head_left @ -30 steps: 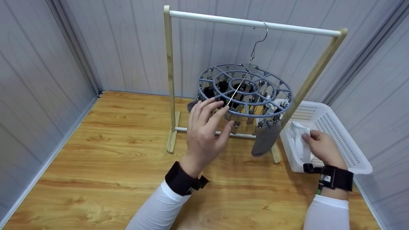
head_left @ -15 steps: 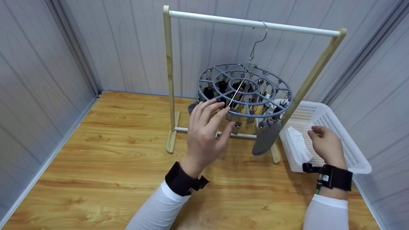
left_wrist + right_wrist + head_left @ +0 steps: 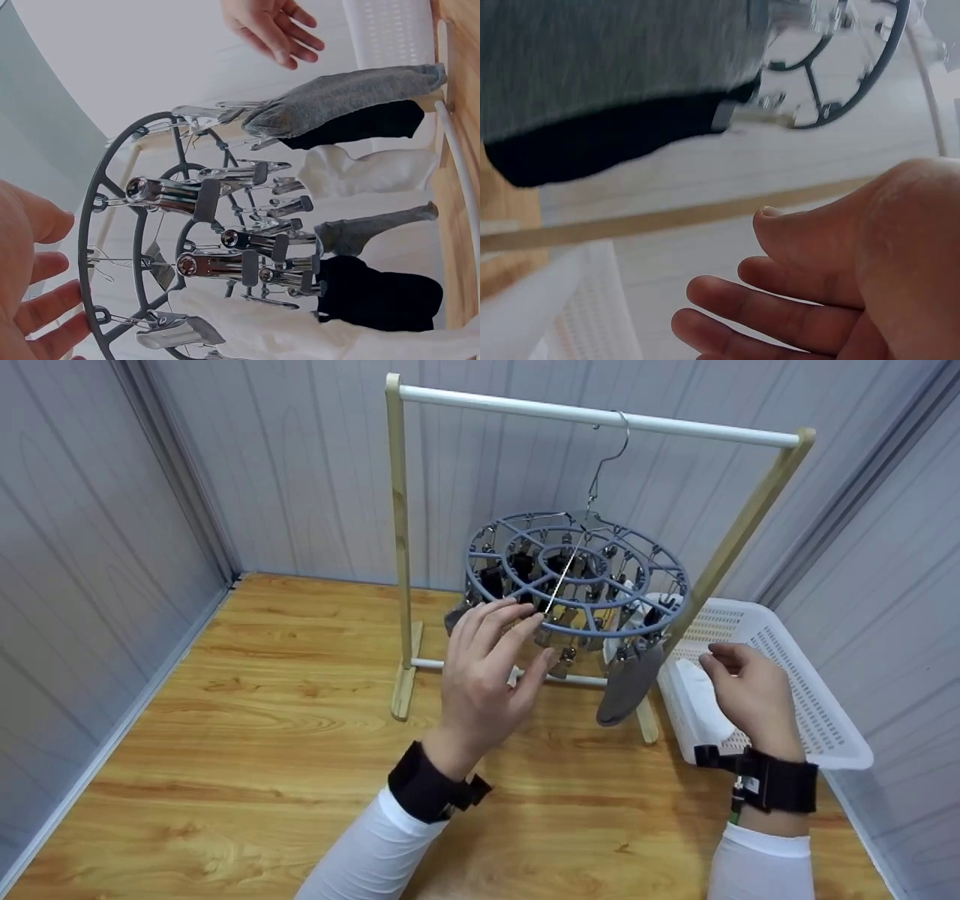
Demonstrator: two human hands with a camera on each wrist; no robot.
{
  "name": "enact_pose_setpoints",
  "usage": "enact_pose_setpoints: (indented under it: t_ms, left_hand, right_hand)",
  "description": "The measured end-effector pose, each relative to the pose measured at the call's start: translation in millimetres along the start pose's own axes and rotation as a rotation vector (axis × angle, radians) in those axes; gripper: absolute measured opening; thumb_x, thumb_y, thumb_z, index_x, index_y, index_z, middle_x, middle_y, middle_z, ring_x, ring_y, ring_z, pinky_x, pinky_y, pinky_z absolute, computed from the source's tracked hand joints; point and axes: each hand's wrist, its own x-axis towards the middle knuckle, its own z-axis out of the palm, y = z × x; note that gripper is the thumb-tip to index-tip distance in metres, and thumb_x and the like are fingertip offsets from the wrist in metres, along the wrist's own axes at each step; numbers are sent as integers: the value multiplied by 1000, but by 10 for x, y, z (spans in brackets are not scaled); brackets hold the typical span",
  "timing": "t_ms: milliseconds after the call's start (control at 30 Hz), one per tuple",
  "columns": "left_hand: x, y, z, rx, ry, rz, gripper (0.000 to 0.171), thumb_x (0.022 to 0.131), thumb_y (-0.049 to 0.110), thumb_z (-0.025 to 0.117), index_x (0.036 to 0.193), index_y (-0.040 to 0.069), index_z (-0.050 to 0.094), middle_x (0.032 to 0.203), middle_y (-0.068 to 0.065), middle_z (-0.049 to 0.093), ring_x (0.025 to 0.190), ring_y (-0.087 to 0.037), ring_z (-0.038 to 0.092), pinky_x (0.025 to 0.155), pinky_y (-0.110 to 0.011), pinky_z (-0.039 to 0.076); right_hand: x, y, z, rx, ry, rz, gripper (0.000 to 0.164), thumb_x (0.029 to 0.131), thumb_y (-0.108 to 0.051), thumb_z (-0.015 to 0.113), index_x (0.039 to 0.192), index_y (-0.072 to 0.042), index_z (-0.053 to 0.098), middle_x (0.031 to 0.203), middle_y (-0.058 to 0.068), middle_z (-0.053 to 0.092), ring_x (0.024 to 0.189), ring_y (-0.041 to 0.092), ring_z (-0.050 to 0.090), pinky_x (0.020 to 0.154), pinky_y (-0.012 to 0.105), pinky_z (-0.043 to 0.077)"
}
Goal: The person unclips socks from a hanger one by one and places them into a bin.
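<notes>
My left hand (image 3: 484, 682) is at the near rim of a round blue-grey sock hanger (image 3: 84, 232), fingers loosely bent and fingertips at the ring. Metal clips (image 3: 217, 266) dangle from the rings, several carrying socks. A grey sock (image 3: 628, 686) hangs at the hanger's right side, with a black sock (image 3: 615, 142) close behind it. Over the white basket (image 3: 814, 690) hovers my right hand (image 3: 754, 690), thumb and fingers apart and nothing between them. Just left of it, a white sock (image 3: 703, 701) lies along the basket's left wall.
A wooden stand with a white top bar (image 3: 525, 406) holds the hanger by its metal hook (image 3: 622, 439). Its right post (image 3: 739, 525) rises between hanger and basket. Panelled walls (image 3: 300, 472) enclose the wooden tabletop (image 3: 247, 780).
My right hand has let go of the white sock, which dropped against the basket wall, and has then shifted slightly left and up. The hanger has turned a little under my left hand.
</notes>
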Motion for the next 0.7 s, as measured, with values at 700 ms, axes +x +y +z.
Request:
enact_pose_setpoints:
  t_ms: [700]
  left_hand:
    - [44,-237,-227,47,-86,-21,44,105,25,77,142,1,71,150,-17,67,149,-35,56,130,-56,34]
  right_hand:
    - [-230,-512,31,22,80,-220,34,113,-27,67,133,-1,78,122,20,80,103,34,73,86,28,48]
